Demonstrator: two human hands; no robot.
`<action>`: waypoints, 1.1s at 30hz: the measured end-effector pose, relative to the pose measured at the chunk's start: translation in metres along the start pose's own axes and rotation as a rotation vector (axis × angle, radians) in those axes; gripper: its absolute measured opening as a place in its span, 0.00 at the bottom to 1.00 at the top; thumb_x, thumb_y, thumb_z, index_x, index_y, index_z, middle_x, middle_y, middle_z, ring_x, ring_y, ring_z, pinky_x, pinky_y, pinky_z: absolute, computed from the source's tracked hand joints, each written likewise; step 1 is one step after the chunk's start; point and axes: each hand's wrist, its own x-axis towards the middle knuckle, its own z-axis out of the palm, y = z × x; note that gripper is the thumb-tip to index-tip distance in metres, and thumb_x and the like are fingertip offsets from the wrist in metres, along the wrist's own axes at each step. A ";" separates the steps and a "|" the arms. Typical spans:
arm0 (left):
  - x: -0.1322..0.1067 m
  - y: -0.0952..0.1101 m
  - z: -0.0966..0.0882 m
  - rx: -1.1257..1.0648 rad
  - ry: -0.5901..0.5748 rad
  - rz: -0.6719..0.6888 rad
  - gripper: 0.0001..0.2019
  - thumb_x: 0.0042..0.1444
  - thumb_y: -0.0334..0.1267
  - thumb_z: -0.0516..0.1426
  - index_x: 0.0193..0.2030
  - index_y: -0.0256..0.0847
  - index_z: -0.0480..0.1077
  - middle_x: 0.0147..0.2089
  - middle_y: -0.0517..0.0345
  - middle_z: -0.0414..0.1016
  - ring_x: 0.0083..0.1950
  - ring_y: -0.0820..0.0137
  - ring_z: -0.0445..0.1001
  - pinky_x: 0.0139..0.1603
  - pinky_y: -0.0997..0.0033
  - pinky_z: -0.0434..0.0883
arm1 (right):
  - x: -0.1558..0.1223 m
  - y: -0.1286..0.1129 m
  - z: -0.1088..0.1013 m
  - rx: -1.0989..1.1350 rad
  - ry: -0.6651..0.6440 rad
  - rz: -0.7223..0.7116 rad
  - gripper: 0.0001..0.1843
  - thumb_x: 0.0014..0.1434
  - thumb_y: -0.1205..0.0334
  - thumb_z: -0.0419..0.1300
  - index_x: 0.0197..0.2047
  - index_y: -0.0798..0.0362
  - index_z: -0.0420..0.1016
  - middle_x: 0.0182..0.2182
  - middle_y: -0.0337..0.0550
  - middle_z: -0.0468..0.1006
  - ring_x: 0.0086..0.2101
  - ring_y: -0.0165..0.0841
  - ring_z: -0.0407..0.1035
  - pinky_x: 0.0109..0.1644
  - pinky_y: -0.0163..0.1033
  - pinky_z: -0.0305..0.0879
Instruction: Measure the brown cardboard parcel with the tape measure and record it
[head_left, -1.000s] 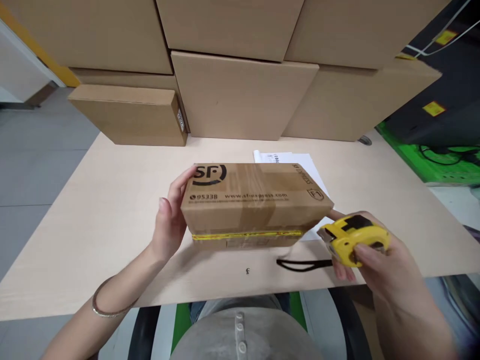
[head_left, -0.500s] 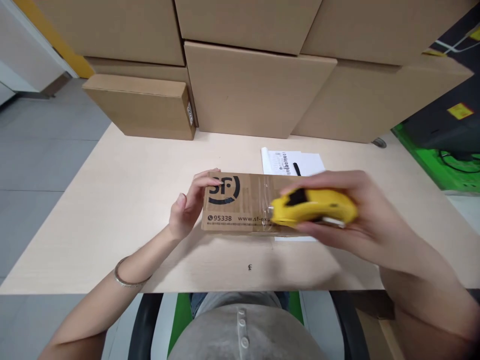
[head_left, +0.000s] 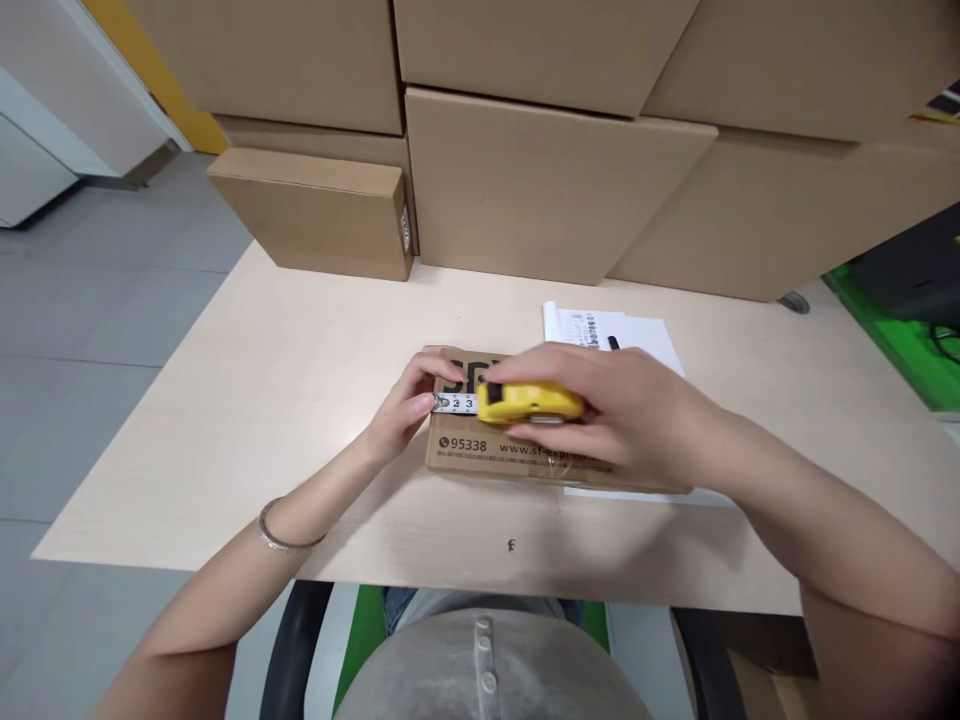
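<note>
A small brown cardboard box (head_left: pixel 465 462) with black print lies flat on the table before me. My right hand (head_left: pixel 615 400) is closed around a yellow tape measure (head_left: pixel 536 402) above the box's top. A short length of white blade (head_left: pixel 457 404) sticks out of it to the left, its numbers 2 and 3 showing. At the box's left end, my left hand (head_left: pixel 405 405) has its thumb on the blade's tip and its fingers over the box's upper left corner. My right hand covers part of the box's print.
Behind the box lie white papers (head_left: pixel 652 335) with a black pen (head_left: pixel 613 342), partly covered. Large cartons (head_left: pixel 540 190) stand stacked along the table's back, and a smaller carton (head_left: pixel 330 220) is at the back left. The table's front edge (head_left: pixel 450 588) is close to me.
My right hand has brought the tape measure left along the box, and a bit of blade now shows. My left thumb has closed in onto the blade's tip. The view has shifted slightly.
</note>
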 end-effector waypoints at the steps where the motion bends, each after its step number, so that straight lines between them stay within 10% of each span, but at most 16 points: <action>1: 0.001 0.000 0.000 0.003 -0.010 0.007 0.19 0.54 0.61 0.66 0.40 0.50 0.76 0.41 0.57 0.73 0.45 0.59 0.71 0.49 0.57 0.71 | -0.015 0.006 -0.004 0.004 0.033 0.032 0.23 0.68 0.53 0.66 0.65 0.37 0.75 0.53 0.38 0.86 0.43 0.38 0.82 0.42 0.39 0.72; 11: 0.000 0.009 0.004 -0.075 -0.011 -0.084 0.13 0.53 0.54 0.66 0.39 0.51 0.75 0.44 0.56 0.72 0.46 0.57 0.70 0.47 0.54 0.69 | -0.157 0.049 -0.039 0.000 0.374 0.406 0.22 0.60 0.58 0.73 0.56 0.28 0.82 0.50 0.40 0.86 0.43 0.48 0.82 0.42 0.49 0.79; 25: 0.000 0.007 0.003 -0.051 -0.006 -0.036 0.12 0.55 0.54 0.65 0.41 0.53 0.77 0.47 0.56 0.75 0.52 0.55 0.71 0.49 0.54 0.70 | -0.136 0.035 -0.040 -0.155 0.375 0.390 0.32 0.60 0.44 0.72 0.66 0.38 0.76 0.48 0.47 0.86 0.34 0.41 0.79 0.31 0.43 0.72; 33: -0.005 -0.001 -0.007 0.091 -0.028 0.045 0.21 0.59 0.64 0.58 0.46 0.52 0.75 0.46 0.54 0.70 0.50 0.53 0.68 0.55 0.48 0.70 | -0.034 -0.005 -0.008 -0.166 0.081 0.215 0.20 0.67 0.43 0.64 0.54 0.47 0.76 0.35 0.41 0.84 0.28 0.37 0.75 0.30 0.39 0.63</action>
